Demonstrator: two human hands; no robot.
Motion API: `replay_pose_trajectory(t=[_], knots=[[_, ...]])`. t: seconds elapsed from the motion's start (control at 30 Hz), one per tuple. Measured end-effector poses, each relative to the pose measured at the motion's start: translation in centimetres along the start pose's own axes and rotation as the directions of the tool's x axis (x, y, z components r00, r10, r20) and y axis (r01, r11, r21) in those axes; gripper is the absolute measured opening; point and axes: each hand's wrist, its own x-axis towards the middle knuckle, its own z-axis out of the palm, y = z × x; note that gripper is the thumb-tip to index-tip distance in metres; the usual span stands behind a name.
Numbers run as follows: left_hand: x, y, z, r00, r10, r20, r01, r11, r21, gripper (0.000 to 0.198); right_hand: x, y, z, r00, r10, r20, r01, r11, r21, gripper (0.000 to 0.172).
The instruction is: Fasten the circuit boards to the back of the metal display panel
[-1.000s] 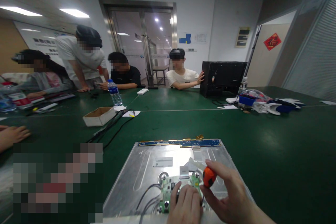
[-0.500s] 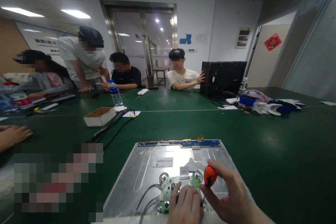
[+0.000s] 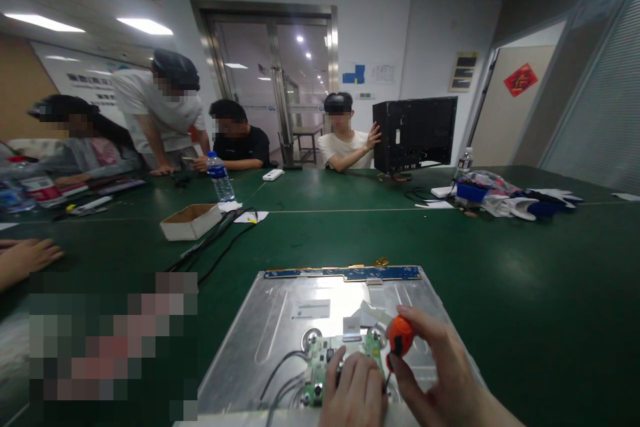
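Observation:
A metal display panel (image 3: 280, 327) lies back side up before me, with a blue circuit strip (image 3: 330, 273) along its far edge. On its near part sits a green circuit board (image 3: 316, 363) with black cables (image 3: 280, 373) running off its left side. My left hand (image 3: 354, 390) rests on this board, fingers bent and pressed down onto it; their tips are partly hidden. My right hand (image 3: 440, 367) pinches the orange handle of a screwdriver (image 3: 401, 337) between thumb and fingers. Its thin shaft points down at the board's right edge, the tip out of sight beside my left hand.
A white open box (image 3: 190, 223), black cables (image 3: 220, 233) and a water bottle (image 3: 220, 177) stand left of centre on the green table (image 3: 525, 267). Across it, a person's hand (image 3: 373, 137) steadies a black case (image 3: 415, 133). Another person's hand (image 3: 35, 253) is at the left edge.
My right thumb has shifted lower beside the screwdriver handle, and more of the shaft shows. My left hand stays put. Across the table, the black case has been lifted and tilted.

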Motion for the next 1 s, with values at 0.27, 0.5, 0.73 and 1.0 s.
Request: replay_pose_trajectory(t=[0.27,0.5,0.73,1.0], knots=[[0.09,0.04,-0.16,1.000,0.012,0.000,-0.012,0.999,0.045,0.020,-0.14,0.14,0.38,0.999,0.016,-0.028,-0.016,1.000,-0.008,0.042],[0.07,0.10,-0.24,1.000,-0.006,0.005,0.006,1.000,0.017,0.018,-0.09,0.04,0.11,0.998,-0.024,-0.063,0.014,0.989,-0.149,0.036],[0.09,0.10,-0.33,1.000,-0.015,0.013,0.015,1.000,-0.018,0.020,0.21,0.01,0.13,1.000,-0.003,-0.025,0.002,0.999,-0.045,0.047],[-0.01,0.04,-0.17,1.000,-0.017,-0.001,0.017,0.999,-0.040,0.019,0.01,0.03,0.05,1.000,0.001,-0.026,-0.002,0.998,-0.067,0.046]])
